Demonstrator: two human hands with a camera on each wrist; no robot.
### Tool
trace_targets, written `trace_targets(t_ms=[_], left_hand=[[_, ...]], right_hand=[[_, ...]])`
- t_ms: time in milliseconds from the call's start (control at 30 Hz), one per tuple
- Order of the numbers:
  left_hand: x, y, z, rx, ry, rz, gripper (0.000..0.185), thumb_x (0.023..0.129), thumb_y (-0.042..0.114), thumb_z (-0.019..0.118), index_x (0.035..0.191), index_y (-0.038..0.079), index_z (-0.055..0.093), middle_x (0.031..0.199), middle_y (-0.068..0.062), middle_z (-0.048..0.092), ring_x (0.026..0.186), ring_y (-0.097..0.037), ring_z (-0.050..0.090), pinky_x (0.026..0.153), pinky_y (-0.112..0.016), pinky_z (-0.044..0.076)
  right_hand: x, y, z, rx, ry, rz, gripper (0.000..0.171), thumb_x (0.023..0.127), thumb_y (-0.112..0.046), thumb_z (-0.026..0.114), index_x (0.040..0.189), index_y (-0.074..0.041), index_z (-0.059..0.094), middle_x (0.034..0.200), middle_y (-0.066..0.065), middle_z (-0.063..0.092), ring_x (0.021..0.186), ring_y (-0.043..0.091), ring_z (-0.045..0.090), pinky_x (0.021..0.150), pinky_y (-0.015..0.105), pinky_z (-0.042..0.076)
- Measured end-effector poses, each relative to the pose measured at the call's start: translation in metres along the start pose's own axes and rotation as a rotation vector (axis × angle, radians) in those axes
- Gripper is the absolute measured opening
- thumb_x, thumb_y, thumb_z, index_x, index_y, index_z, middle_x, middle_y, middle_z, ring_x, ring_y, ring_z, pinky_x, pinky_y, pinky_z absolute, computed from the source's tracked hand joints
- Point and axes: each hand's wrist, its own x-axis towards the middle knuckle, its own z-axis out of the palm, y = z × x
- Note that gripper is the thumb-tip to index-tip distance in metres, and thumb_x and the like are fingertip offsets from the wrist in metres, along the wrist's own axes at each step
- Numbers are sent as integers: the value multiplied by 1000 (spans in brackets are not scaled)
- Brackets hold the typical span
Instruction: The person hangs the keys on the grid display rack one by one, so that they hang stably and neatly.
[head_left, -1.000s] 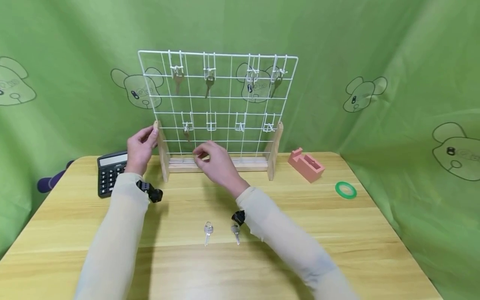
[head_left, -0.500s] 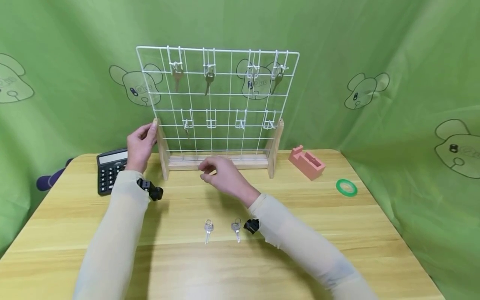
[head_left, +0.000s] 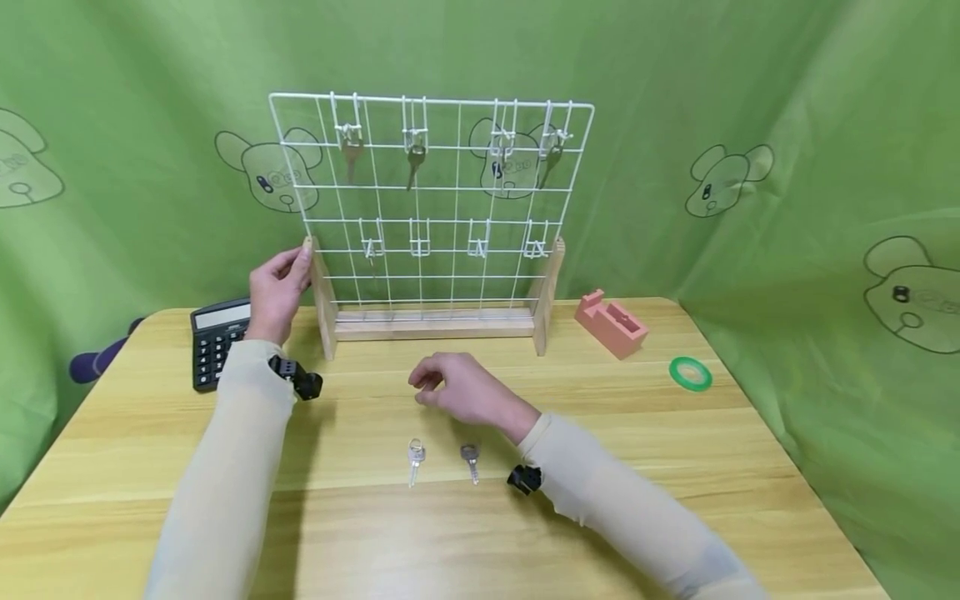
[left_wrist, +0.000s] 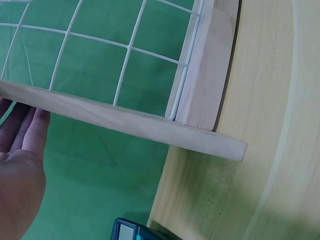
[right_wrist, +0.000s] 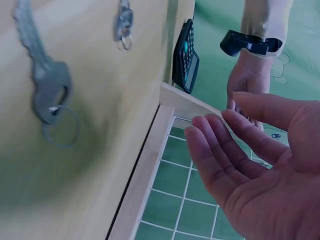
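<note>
Stability seems why the left hand (head_left: 275,298) pinches the wooden rack upright (head_left: 324,308), while the empty, relaxed right hand (head_left: 467,388) hovers near two keys (head_left: 416,455).

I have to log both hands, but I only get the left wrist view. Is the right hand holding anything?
Observer: No, the right hand is over the table with its fingers loosely bent and nothing in them.
Operator: Thanks. Is anything lying near it?
Observer: Yes, two loose keys lie side by side on the tabletop, not touching each other.
Operator: And the top of the rack, which my picture cuts off?
Observer: Four hanging keys are up there, one on each hook of the top row.
</note>
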Motion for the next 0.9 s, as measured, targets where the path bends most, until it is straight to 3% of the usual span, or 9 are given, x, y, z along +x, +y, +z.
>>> trace_targets(t_ms=[200, 400, 600, 900], left_hand=[[0, 2, -4, 9, -35, -11, 54, 94, 34, 64, 136, 2, 54, 134, -20, 54, 121, -27, 54, 95, -22, 51], [1, 3, -4, -18, -32, -23, 52, 94, 32, 65, 136, 3, 55, 133, -18, 54, 120, -26, 55, 95, -22, 51], [2, 4, -4, -21, -41, -27, 52, 94, 32, 65, 136, 3, 55, 134, -18, 54, 121, -27, 55, 95, -23, 52], [3, 2, -4, -14, -30, -37, 52, 93, 32, 66, 135, 3, 56, 132, -17, 55, 117, -24, 56, 93, -22, 53]], right_hand=[[-7, 7, 10, -5, -62, 13, 23, 91, -5, 69, 114, -1, 67, 101, 4, 66, 90, 12, 59, 82, 22, 53], [-11, 11, 17, -43, -113, -42, 20, 92, -2, 67, 113, -1, 68, 105, 9, 67, 91, 10, 59, 82, 19, 53], [-12, 18, 23, -26, -157, -75, 20, 92, 3, 65, 111, -2, 68, 102, 6, 65, 90, 10, 58, 81, 18, 52], [-8, 22, 37, -110, -168, -81, 16, 90, -3, 70, 106, -4, 69, 93, 0, 63, 83, 7, 56, 77, 16, 51]])
